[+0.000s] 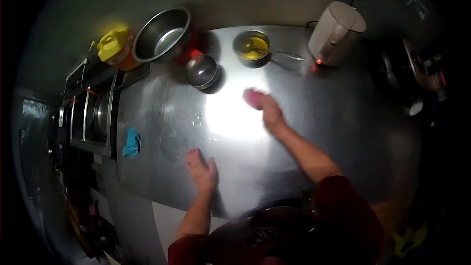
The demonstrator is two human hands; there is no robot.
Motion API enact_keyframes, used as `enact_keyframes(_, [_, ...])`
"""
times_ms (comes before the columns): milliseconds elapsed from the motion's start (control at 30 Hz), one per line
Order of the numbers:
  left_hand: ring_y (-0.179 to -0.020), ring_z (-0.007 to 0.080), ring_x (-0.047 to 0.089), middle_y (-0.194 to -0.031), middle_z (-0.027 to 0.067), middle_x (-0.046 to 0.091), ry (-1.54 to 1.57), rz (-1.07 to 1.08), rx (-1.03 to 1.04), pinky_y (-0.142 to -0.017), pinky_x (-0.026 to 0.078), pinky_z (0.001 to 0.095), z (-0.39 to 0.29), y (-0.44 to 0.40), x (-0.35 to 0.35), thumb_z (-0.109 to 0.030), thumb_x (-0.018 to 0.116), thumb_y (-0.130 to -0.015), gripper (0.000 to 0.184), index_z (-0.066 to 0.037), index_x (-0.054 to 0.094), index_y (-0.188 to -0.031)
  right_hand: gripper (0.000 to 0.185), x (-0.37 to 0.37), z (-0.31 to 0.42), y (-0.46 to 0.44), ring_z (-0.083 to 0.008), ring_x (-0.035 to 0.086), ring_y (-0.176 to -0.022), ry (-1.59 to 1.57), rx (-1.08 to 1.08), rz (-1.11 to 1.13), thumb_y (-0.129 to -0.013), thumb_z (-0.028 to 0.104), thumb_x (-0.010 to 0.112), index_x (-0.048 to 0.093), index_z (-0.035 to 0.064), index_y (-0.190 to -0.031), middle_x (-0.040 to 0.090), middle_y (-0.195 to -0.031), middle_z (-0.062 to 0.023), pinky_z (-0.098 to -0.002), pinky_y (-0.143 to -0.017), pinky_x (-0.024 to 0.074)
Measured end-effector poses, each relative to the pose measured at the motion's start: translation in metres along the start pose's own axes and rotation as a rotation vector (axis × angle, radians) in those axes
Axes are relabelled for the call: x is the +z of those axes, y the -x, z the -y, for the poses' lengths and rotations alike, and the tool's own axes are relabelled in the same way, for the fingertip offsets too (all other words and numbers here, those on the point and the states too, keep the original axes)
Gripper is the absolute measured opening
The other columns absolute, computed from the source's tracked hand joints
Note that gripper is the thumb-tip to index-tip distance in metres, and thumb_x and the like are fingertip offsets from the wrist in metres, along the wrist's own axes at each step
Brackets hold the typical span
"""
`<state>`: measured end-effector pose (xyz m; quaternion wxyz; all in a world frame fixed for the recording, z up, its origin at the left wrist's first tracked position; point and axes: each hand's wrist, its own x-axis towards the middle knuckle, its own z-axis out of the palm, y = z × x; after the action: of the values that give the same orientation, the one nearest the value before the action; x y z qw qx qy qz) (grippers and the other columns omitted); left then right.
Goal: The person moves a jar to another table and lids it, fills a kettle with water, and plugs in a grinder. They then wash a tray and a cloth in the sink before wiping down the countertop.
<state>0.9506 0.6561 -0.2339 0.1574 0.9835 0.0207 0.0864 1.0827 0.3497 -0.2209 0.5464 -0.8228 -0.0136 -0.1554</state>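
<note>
My right hand [273, 113] is closed on a small pink pad-like thing [253, 98], held low over the bright patch of the steel counter [255, 162]. Motion blurs the pink thing, so I cannot tell whether it is a sponge or a folded cloth. Nearer my body, my left hand [201, 171] lies on the counter, fingers out, holding nothing. Beyond my right hand stands a small metal bowl [239, 44] with yellow liquid and a spoon [287, 54] resting in it. Left of that is a smaller steel bowl [201, 72].
At the back left are a large steel basin [162, 37] and a yellow-capped jug [113, 49]. A pale electric kettle [333, 34] with a lit red light stands at the back right. A blue cloth [132, 143] lies near the sink [95, 118] on the left.
</note>
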Motion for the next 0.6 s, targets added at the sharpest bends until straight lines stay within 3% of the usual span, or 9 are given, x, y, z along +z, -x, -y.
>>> enact_keyframes(67, [-0.135,0.0357,0.028,-0.140,0.0212,0.037,0.017,0.025,-0.012,-0.112,0.014,0.0522,-0.004,-0.002,-0.005,-0.024,0.059,-0.082,0.063,0.000,0.035,-0.136,0.027,-0.035,-0.028,-0.025,-0.0366,0.059,-0.094,0.339,-0.017,-0.159,-0.092,0.008,0.037,0.061,-0.0013,-0.098,0.063,-0.099,-0.0196,-0.0393,-0.086,0.0463])
enact_keyframes(100, [-0.135,0.0358,0.027,-0.140,0.0215,0.037,0.019,0.030,-0.018,-0.112,0.013,0.0521,-0.005,-0.002,-0.006,-0.024,0.059,-0.082,0.063,0.000,0.035,-0.136,0.021,-0.059,-0.031,-0.047,-0.0370,0.058,-0.087,0.632,-0.206,-0.331,-0.087,0.007,0.042,0.061,-0.0012,-0.095,0.061,-0.096,-0.0188,-0.0457,-0.078,0.0442])
enact_keyframes(200, [-0.135,0.0348,0.027,-0.140,0.0203,0.037,0.015,0.031,-0.032,-0.112,0.013,0.0517,-0.006,-0.002,-0.005,-0.024,0.059,-0.083,0.062,-0.001,0.035,-0.136,0.023,-0.081,-0.120,-0.089,-0.0375,0.056,-0.091,0.984,-0.251,-0.569,-0.080,0.011,0.050,0.061,0.0003,-0.097,0.060,-0.101,-0.0159,-0.0494,-0.082,0.0418])
enact_keyframes(300, [-0.135,0.0329,0.027,-0.140,0.0168,0.037,-0.005,0.045,-0.051,-0.112,0.012,0.0514,-0.006,-0.005,-0.006,-0.023,0.059,-0.085,0.060,-0.003,0.035,-0.136,0.024,-0.031,-0.107,-0.092,-0.0357,0.058,-0.095,0.994,0.210,-0.221,-0.083,0.007,0.046,0.063,-0.0007,-0.098,0.063,-0.100,-0.0195,-0.0423,-0.082,0.0449])
enact_keyframes(333, [-0.135,0.0329,0.027,-0.140,0.0169,0.037,0.002,0.063,-0.059,-0.112,0.012,0.0515,-0.007,-0.005,-0.008,-0.024,0.059,-0.085,0.060,-0.003,0.035,-0.136,0.025,0.001,-0.083,-0.081,-0.0350,0.060,-0.093,0.141,-0.046,-0.429,-0.085,0.008,0.044,0.064,-0.0012,-0.097,0.064,-0.097,-0.0198,-0.0418,-0.083,0.0456])
enact_keyframes(400, [-0.135,0.0337,0.027,-0.140,0.0186,0.037,0.032,0.062,-0.052,-0.112,0.012,0.0521,-0.008,-0.006,-0.004,-0.024,0.058,-0.084,0.062,-0.001,0.035,-0.136,0.034,0.064,-0.058,-0.047,-0.0309,0.061,-0.097,0.229,-0.284,-0.216,-0.086,0.002,0.038,0.063,0.0010,-0.109,0.063,-0.109,-0.0178,-0.0406,-0.086,0.0464])
enact_keyframes(500, [-0.136,0.0355,0.026,-0.139,0.0216,0.036,0.053,0.031,-0.007,-0.112,0.011,0.0529,0.000,-0.003,0.000,-0.025,0.058,-0.082,0.064,0.001,0.035,-0.135,0.027,0.119,-0.043,0.005,-0.0219,0.062,-0.090,0.029,-0.177,0.144,-0.089,0.008,0.046,0.064,0.0009,-0.107,0.066,-0.101,-0.0142,-0.0326,-0.080,0.0482])
enact_keyframes(567, [-0.135,0.0355,0.026,-0.140,0.0211,0.036,0.045,0.015,0.000,-0.112,0.011,0.0527,0.001,-0.003,0.002,-0.026,0.058,-0.082,0.064,0.001,0.035,-0.135,0.023,0.111,-0.053,0.011,-0.0159,0.063,-0.085,-0.192,-0.021,0.139,-0.092,0.012,0.051,0.064,0.0009,-0.106,0.067,-0.096,-0.0117,-0.0272,-0.076,0.0494])
enact_keyframes(600, [-0.135,0.0348,0.026,-0.140,0.0201,0.036,0.039,0.010,0.003,-0.112,0.012,0.0523,0.001,-0.003,0.002,-0.025,0.058,-0.083,0.063,0.000,0.035,-0.136,0.020,0.080,-0.044,0.002,-0.0198,0.062,-0.081,-0.177,0.002,0.057,-0.089,0.011,0.052,0.065,0.0009,-0.101,0.066,-0.090,-0.0115,-0.0305,-0.072,0.0487])
